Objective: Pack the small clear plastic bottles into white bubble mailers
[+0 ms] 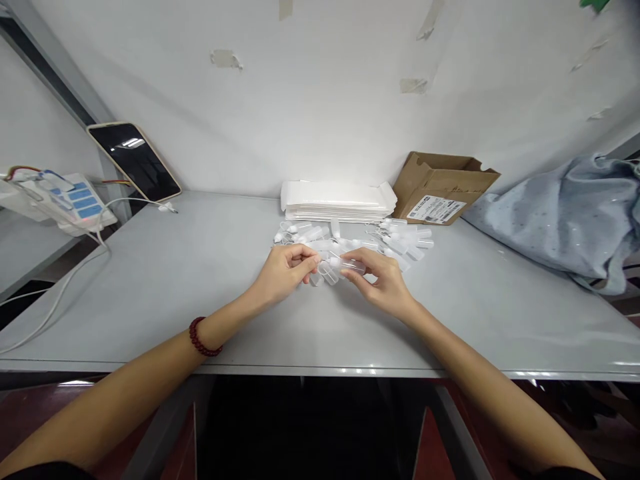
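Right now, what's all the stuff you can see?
Desk: one, grey, centre
Wall: one, white, behind
Tape scraps: several, beige, on wall
Phone: one, black screen, left
Wired unit: one, white and blue, far left
Cables: several, mostly white, left
Small plastic bottles: many, clear, mid-desk
Flat stack: one, white, behind bottles
Cardboard box: one, brown, right of stack
Cloth bag: one, pale blue, right
Green thing: one, unclear, top right
Bead bracelet: one, dark red, left wrist
Left hand: one, bare, pinching beside held bottle
Right hand: one, bare, holding bottle

Green thing (594,5) clipped at top right | blue cloth (555,213) running off right | print too tiny on the label (437,209) | left grip (284,272) masking what's between its fingertips
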Demonstrator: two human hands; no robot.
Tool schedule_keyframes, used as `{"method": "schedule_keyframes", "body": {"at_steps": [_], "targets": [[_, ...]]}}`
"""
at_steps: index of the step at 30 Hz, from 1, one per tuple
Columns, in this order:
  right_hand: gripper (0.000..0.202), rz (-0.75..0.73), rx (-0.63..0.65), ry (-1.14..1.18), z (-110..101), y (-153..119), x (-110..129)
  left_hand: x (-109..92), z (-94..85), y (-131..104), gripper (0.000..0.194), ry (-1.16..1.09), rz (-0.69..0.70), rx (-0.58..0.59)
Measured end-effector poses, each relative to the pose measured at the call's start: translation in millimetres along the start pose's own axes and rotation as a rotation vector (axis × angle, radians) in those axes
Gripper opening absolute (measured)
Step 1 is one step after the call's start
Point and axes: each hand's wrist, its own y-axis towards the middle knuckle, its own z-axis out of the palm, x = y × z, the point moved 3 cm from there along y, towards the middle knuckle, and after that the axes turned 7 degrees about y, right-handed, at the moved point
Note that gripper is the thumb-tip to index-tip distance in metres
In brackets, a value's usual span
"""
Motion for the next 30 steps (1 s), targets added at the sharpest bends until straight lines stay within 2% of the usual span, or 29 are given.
{"method": "schedule_keyframes", "body": {"at_steps": [6, 21, 30], "targets": [[0.015, -0.039, -0.009, -0.024, -0.3, -1.1, 0.3, 0.1, 0.2, -0.2, 0.021, 0.000, 0.016, 0.000], [0.015, -0.018, -0.031, -0.062, 2.2, -4.8, 1.4, 2.3, 1.6, 0.2, 0.021, 0.004, 0.013, 0.006], [0.014, -0.054, -0.052, -0.061, 2.8, -5.1, 3.4, 0.3, 1.6, -2.0, 0.021, -0.006, -0.047, 0.018]]}}
